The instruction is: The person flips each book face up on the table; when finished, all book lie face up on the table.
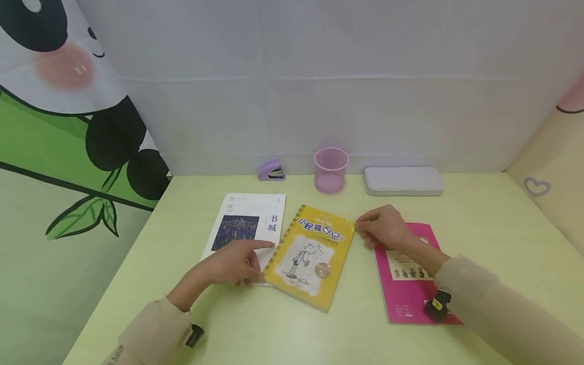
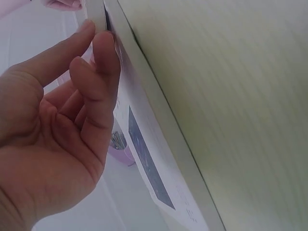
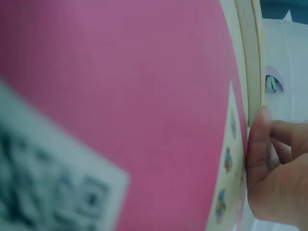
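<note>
Yellow book [image 1: 309, 257]: centre of frame, long axis leaning upper right. My right hand [image 1: 385, 229] pinches its upper-right corner; my left hand [image 1: 233, 261] meets its left edge, pinching or not I cannot tell.

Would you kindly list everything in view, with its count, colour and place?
Table: 1, pale yellow, under books
White book: 1, white, left
Yellow book: 1, yellow, middle
Pink book: 1, pink, right
Label: 1, black-and-white, blurred, on pink book
Stapler: 1, purple, left of cup
Cup: 1, pink, table back
Case: 1, pale grey, right of cup
Back wall: 1, pale grey, behind table
Wall picture: 1, multicoloured, left
Right wall: 1, beige, right
Heart: 1, grey-purple, right wall
Left hand: 1, bare, touching yellow book's left edge
Right hand: 1, bare, pinching yellow book's corner
Sleeves: 2, beige, on forearms
Wrist devices: 2, black, one per wrist
</note>
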The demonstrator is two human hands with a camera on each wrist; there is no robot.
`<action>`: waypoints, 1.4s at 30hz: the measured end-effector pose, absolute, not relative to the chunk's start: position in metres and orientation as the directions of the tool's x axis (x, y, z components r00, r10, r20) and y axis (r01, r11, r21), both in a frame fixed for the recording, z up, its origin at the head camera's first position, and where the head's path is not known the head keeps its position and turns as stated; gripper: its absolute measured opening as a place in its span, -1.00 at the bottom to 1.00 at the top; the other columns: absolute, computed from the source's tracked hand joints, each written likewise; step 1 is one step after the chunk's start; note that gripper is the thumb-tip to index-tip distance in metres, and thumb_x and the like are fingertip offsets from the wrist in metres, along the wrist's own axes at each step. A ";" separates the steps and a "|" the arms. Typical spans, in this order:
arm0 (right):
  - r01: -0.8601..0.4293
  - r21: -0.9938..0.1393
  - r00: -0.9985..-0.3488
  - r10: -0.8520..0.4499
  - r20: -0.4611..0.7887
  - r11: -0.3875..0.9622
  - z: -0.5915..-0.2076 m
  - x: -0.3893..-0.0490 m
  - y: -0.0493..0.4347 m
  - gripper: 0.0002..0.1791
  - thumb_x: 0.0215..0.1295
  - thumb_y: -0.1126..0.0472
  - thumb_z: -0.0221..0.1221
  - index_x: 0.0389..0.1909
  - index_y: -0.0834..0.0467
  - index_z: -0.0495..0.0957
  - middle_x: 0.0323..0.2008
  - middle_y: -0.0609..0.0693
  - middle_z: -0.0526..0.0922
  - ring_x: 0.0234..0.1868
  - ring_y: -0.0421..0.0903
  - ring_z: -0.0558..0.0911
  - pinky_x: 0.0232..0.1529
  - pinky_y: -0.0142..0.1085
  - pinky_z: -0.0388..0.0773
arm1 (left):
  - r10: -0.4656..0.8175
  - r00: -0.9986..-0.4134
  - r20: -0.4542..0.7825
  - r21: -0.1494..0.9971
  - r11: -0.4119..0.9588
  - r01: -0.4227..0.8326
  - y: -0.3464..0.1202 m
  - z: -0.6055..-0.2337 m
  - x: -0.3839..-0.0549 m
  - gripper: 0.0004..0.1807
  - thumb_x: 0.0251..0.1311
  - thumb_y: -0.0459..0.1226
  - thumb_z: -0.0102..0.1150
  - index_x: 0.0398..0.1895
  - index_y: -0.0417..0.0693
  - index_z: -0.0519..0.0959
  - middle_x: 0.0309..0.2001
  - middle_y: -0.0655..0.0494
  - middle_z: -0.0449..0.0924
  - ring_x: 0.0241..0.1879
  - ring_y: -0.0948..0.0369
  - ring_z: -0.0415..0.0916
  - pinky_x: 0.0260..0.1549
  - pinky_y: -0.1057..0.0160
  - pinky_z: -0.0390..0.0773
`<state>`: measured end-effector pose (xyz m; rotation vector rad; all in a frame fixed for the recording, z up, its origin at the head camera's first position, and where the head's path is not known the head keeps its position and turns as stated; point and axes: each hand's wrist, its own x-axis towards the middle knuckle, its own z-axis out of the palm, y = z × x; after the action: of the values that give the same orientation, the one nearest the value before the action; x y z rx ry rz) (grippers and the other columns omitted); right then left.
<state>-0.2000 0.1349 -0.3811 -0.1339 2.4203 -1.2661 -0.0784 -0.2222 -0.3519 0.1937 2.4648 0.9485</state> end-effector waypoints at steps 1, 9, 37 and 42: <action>0.099 -0.808 -0.913 -0.269 -0.305 0.580 -0.382 -0.200 0.135 -0.64 0.43 0.23 0.32 0.17 0.30 0.70 -0.51 0.01 0.66 -0.60 -0.19 0.63 -0.48 -0.34 0.66 | 0.306 -0.870 -0.388 0.665 0.746 -0.034 -0.221 -0.352 -0.078 -0.18 0.19 -0.38 0.50 0.54 -0.05 0.42 -0.42 0.11 0.65 -0.54 0.20 0.55 -0.52 0.23 0.56; 0.061 -0.820 -0.853 -0.397 -0.339 0.569 -0.380 -0.201 0.134 -0.18 0.32 0.19 0.44 0.56 0.20 0.35 -0.53 0.02 0.62 -0.66 -0.16 0.58 -0.51 -0.28 0.67 | 0.311 -0.863 -0.399 0.665 0.746 -0.038 -0.202 -0.355 -0.081 -0.08 0.18 -0.39 0.49 0.62 -0.08 0.30 -0.49 0.10 0.63 -0.59 0.21 0.54 -0.56 0.26 0.52; -0.005 -0.772 -0.778 -0.488 -0.396 0.635 -0.376 -0.219 0.135 -0.01 0.38 0.14 0.41 0.71 -0.02 0.08 -0.51 0.01 0.63 -0.66 -0.19 0.53 -0.57 -0.34 0.58 | 0.260 -0.867 -0.425 0.597 0.801 -0.053 -0.168 -0.352 -0.087 0.10 0.14 -0.39 0.54 0.69 -0.21 0.07 -0.45 0.08 0.62 -0.60 0.18 0.60 -0.58 0.28 0.55; 0.002 -0.781 -0.765 -0.502 -0.402 0.624 -0.377 -0.224 0.137 0.00 0.38 0.11 0.40 0.71 -0.05 0.05 -0.49 0.02 0.64 -0.65 -0.19 0.50 -0.59 -0.36 0.52 | 0.265 -0.867 -0.421 0.597 0.801 -0.045 -0.166 -0.353 -0.092 0.10 0.16 -0.37 0.54 0.69 -0.20 0.07 -0.43 0.08 0.63 -0.58 0.17 0.62 -0.55 0.26 0.59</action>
<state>-0.2244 0.1368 -0.3766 -0.3906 2.2371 -1.0773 -0.0917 -0.1662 -0.3528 0.1632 2.4914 0.8431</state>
